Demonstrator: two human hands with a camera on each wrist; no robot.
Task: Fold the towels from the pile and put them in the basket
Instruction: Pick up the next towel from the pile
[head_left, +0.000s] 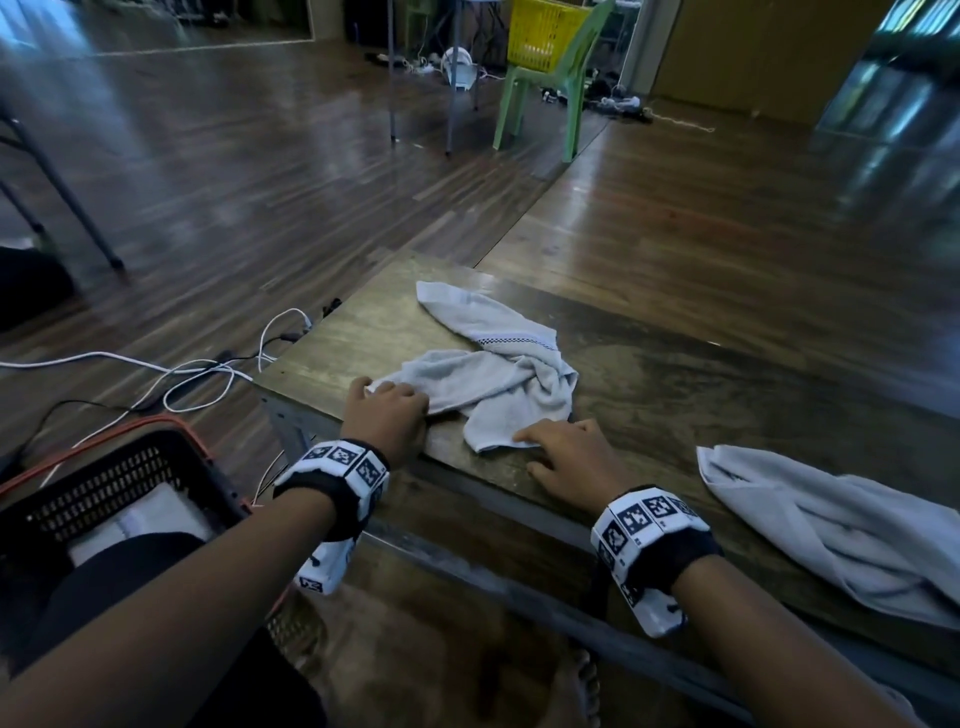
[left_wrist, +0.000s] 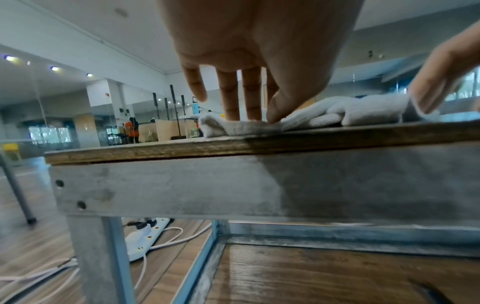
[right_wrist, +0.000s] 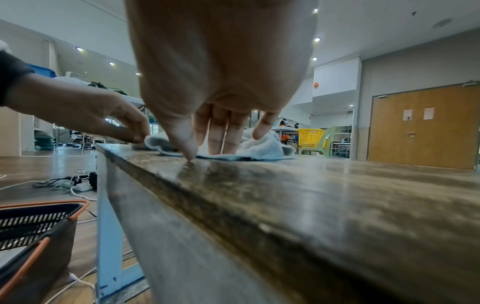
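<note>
- A crumpled pale towel (head_left: 498, 364) lies unfolded near the 9 o'clock end of the wooden surface (head_left: 727, 374), with both hands on its near edge.
- The left hand (head_left: 387, 410) has its grip clamped on the towel's corner at about 8 o'clock: the left wrist view shows thumb and fingers (left_wrist: 231, 98) pinching the cloth against the wood.
- The right hand (head_left: 563, 460) rests at the towel's 6 o'clock edge; its fingers (right_wrist: 219, 133) lie straight on the cloth, apart and holding nothing, thumb tip on the bare wood.
- A second towel (head_left: 831, 525) waits in a loose heap at 4 o'clock, well apart from the first.
- The dark basket (head_left: 111, 486) with the orange rim stands on the floor at 8 o'clock, beside the surface; something white and flat lies inside, likely a folded towel, though part of it is hidden behind the person's leg.
- By this evidence the job looks partly done: at least two towels remain, and the one in hand must be spread flat before any fold.
</note>
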